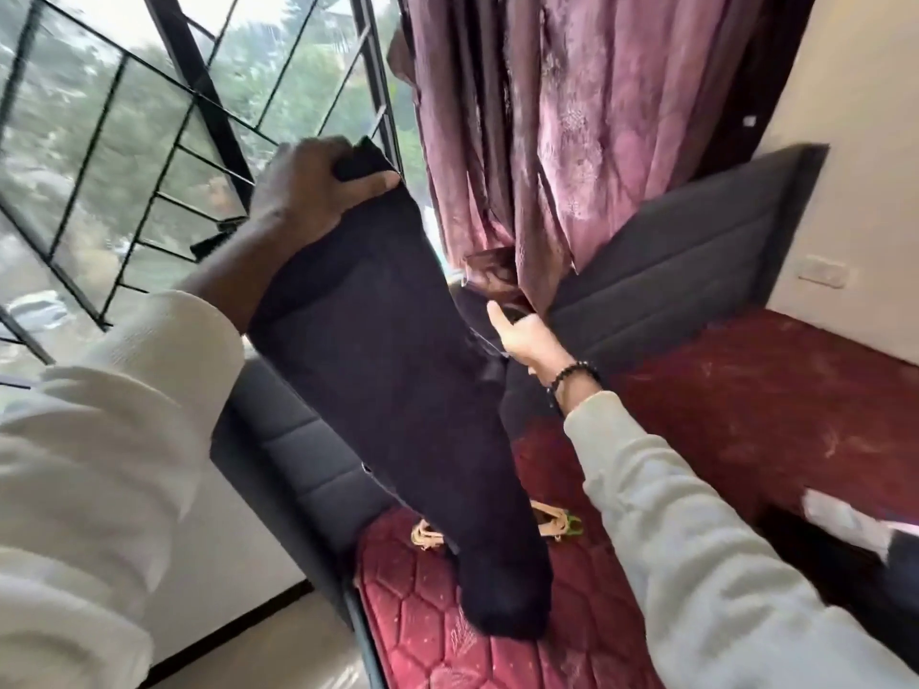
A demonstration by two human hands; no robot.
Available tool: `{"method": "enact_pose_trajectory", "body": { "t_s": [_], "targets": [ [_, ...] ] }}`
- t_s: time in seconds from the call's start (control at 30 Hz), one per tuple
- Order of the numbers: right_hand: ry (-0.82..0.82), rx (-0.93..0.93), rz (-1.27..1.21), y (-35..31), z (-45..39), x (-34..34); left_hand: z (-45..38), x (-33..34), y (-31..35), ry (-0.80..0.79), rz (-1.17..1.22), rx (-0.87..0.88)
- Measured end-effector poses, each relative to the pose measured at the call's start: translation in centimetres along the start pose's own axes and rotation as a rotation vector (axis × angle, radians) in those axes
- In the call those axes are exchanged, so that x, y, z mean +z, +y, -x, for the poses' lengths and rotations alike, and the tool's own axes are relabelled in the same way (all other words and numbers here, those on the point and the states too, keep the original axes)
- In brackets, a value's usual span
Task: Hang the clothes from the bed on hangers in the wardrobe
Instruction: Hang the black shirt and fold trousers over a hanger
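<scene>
One dark garment (398, 390), navy-black, matte fine knit, long and tapering, hangs centre frame from the left hand (308, 186) down to the mattress (447, 629), its lower end bunched on it. Left grip: fingers and thumb curled round the garment's top edge, upper centre-left. Right hand (522, 340), centre frame, holds the garment's far edge; fingers hidden behind the cloth, thumb up, so can't tell how far that grip is closed. Beaded dark bracelet (577, 375) on the right wrist. Both sleeves (99, 440) off-white, ribbed.

Mattress is maroon with quilted hexagon stitching, set in a grey padded bed frame (671, 271) with horizontal channel seams. Two tan wooden pieces (552, 524) show either side of the garment at lower centre, lying on the mattress, likely one hanger, partly hidden. A white and dark cloth (855, 529), blurred, sits at the right edge.

Room: mauve crushed-velvet curtain (572, 141) at top centre, black metal window grille (149, 141) upper left with trees beyond, cream wall (870, 141) at right with one white switch plate (823, 278).
</scene>
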State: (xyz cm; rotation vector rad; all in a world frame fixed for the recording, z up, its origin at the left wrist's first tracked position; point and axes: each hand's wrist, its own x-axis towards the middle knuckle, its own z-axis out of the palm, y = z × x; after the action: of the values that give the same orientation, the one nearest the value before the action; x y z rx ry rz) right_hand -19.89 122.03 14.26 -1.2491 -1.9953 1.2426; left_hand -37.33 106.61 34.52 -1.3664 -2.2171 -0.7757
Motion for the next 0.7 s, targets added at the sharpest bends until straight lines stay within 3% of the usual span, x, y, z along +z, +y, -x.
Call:
{"method": "enact_pose_trajectory", "body": {
  "t_s": [0.07, 0.13, 0.27, 0.4, 0.57, 0.7],
  "targets": [
    [-0.265, 0.286, -0.133, 3.5, 1.1, 1.3, 0.4, 0.3, 0.8, -0.004, 0.023, -0.007],
    [-0.43, 0.38, -0.411, 5.5, 1.2, 2.9, 1.2, 0.9, 2.0, -0.024, 0.063, 0.016],
    [-0.199, 0.273, -0.706, 5.5, 1.1, 5.1, 2.4, 2.8, 2.9, -0.09, 0.036, 0.131],
    [0.003, 0.29, -0.93, 5.7, 2.4, 5.5, 3.2, 4.4, 2.8, -0.097, 0.006, 0.229],
    [0.118, 0.392, -0.95, 9.6, 0.9, 2.8, 3.3, 4.8, 1.2, -0.038, -0.001, 0.234],
    [0.244, 0.5, -0.905, 13.6, -0.6, 2.7, 4.4, 6.6, 2.2, -0.024, 0.0, 0.349]
  ]
}}
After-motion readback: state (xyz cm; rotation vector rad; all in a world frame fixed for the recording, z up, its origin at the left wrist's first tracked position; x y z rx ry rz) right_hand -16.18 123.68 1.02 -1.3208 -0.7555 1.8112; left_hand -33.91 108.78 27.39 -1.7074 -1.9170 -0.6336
